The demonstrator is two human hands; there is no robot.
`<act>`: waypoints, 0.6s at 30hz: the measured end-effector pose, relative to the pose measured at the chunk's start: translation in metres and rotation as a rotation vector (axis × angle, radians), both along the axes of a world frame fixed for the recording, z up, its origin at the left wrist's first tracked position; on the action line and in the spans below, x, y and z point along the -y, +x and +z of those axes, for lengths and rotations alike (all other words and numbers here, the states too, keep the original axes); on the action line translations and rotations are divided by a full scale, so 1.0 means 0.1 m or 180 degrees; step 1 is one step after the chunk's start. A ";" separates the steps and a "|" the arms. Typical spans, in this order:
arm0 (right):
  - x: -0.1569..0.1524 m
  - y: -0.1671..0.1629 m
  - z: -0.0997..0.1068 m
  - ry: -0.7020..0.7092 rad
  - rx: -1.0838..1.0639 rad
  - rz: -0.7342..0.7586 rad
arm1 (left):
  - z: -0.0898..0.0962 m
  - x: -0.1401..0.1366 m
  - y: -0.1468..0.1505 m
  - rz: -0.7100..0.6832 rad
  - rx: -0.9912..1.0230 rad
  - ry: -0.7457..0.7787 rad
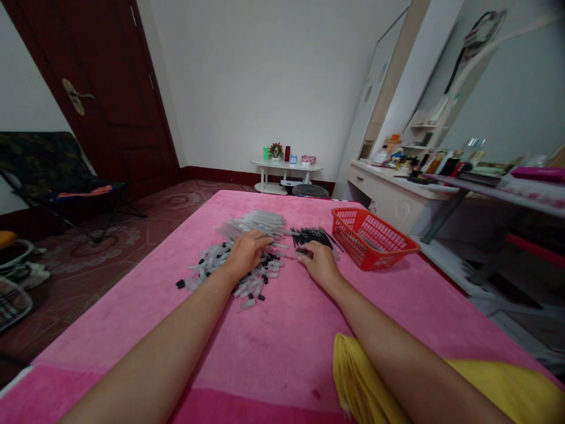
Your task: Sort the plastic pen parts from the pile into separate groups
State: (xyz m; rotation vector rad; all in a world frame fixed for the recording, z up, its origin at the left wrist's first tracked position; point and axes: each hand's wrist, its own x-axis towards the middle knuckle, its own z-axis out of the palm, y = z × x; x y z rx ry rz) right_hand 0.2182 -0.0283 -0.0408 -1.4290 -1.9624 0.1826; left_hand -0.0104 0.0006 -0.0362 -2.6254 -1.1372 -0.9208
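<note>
My left hand point(248, 254) is over a loose pile of short translucent pen caps point(209, 262) mixed with small black pieces. Its fingers are curled and drawn together, and whatever they grip is hidden. Just right of it, my right hand point(322, 265) is closed in a pinch on a small dark piece I cannot make out. A faint pale sliver lies between the two hands. Behind my left hand rests a stack of long translucent pen barrels point(260, 220). Slim black sticks, like pen refills point(311, 235), lie in a bunch beyond my right hand.
A red plastic basket point(375, 238) stands right of the black sticks, with something grey inside. Yellow cloth point(359, 377) lies under my right forearm on the pink-covered table point(282, 341). A dressing table point(384, 188) is at the right, a folding chair point(57, 176) at the left.
</note>
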 end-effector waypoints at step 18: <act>0.01 -0.08 -0.03 0.0455 -0.0304 0.0132 | 0.01 0.03 0.01 0.0032 -0.0250 -0.0006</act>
